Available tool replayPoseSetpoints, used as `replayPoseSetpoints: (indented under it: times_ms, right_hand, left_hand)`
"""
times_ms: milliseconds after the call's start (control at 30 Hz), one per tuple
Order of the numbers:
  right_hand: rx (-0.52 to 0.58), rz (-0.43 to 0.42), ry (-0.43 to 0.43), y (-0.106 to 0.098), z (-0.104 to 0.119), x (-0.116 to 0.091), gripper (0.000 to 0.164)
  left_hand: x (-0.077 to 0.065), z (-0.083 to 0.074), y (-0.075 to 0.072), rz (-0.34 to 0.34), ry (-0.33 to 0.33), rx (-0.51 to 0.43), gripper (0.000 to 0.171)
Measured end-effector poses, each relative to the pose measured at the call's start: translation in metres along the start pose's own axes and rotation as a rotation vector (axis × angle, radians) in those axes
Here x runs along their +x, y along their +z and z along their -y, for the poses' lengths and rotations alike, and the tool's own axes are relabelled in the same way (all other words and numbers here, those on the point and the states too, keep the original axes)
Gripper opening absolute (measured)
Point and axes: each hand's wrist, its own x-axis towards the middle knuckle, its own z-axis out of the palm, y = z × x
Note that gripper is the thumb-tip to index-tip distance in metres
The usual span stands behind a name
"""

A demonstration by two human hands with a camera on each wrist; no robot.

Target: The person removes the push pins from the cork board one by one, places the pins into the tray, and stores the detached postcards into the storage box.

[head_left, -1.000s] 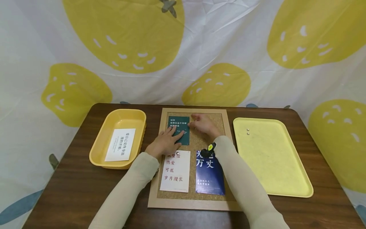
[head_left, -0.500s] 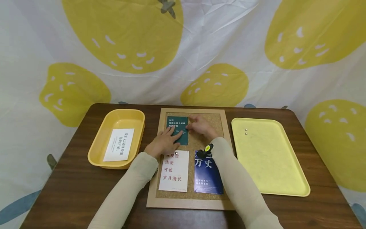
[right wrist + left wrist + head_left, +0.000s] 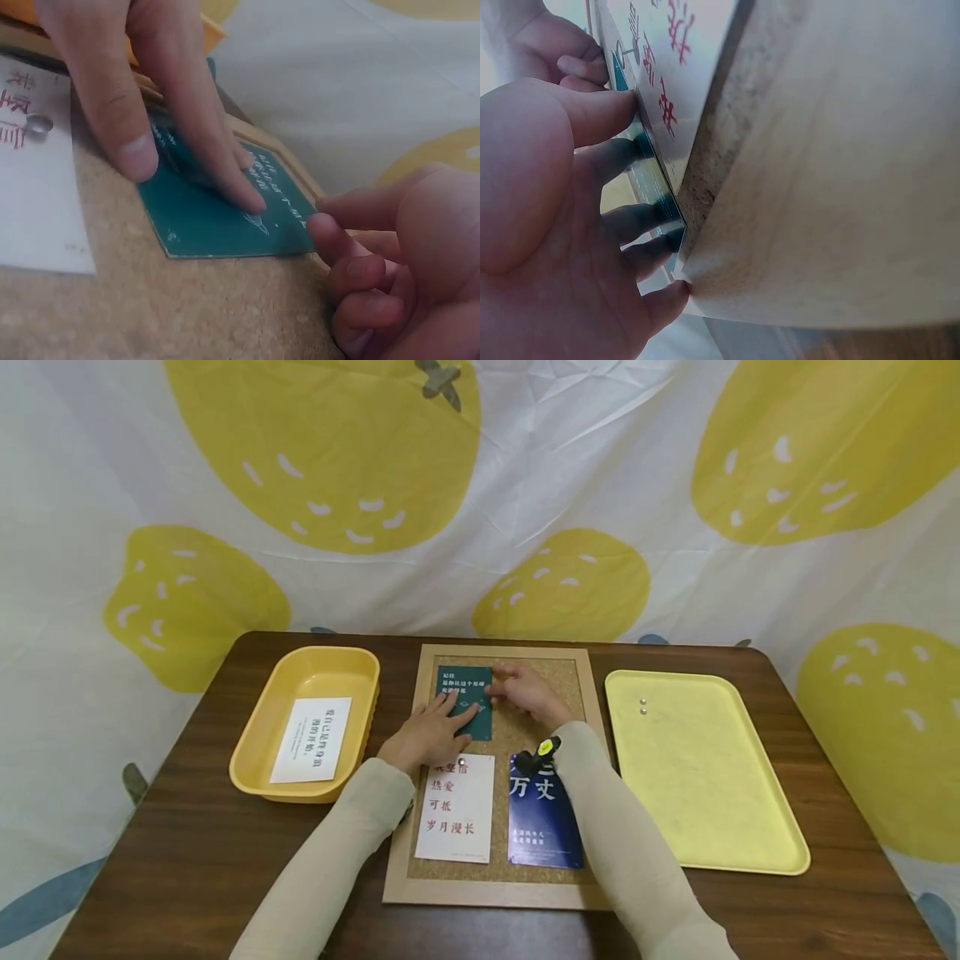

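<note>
A dark green card [image 3: 480,727] printed with white writing lies at the upper left of a cork board [image 3: 517,727]. My left hand [image 3: 429,733] rests on it with fingers spread, pressing it against the cork. At the card's right edge, near its upper corner, my right hand [image 3: 528,693] pinches it between thumb and index finger; the other fingers are curled in the right wrist view. Below lie a white card [image 3: 457,818] with red writing, a silver pushpin [image 3: 462,762] at its top, and a blue card [image 3: 543,827], partly covered by the right wrist.
On the left stands a yellow basket [image 3: 251,760] holding a white card [image 3: 311,739] with black writing. A pale yellow tray [image 3: 712,777] lies on the right with two small silver pins [image 3: 642,706] in it. Everything sits on a dark wooden table [image 3: 172,860] before a lemon-print cloth.
The head view has shifted slightly. Both hands stay at the green card, with the right fingertips moving only very slightly at its edge.
</note>
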Motion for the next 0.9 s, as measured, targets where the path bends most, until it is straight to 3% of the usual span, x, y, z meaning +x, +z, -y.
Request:
replayPoseSetpoints:
  times_ms: [400,767,900]
  right_hand:
    - [0.236,-0.092,-0.002,0.0028,0.0035,0.0051,0.045]
    - [0.237,-0.053,-0.038,0.0051,0.0011,0.0028,0.045]
    - [0.181,-0.052,-0.047,0.0056,-0.0011,0.0052,0.038]
  left_hand:
    - [0.0018,-0.0002,-0.0007,-0.009,0.007,0.004,0.061]
    - [-0.0008,0.0018,-0.0028,-0.008,-0.002,-0.035,0.060]
    - [-0.0006,0.0027,-0.0025,-0.015,0.000,-0.045,0.061]
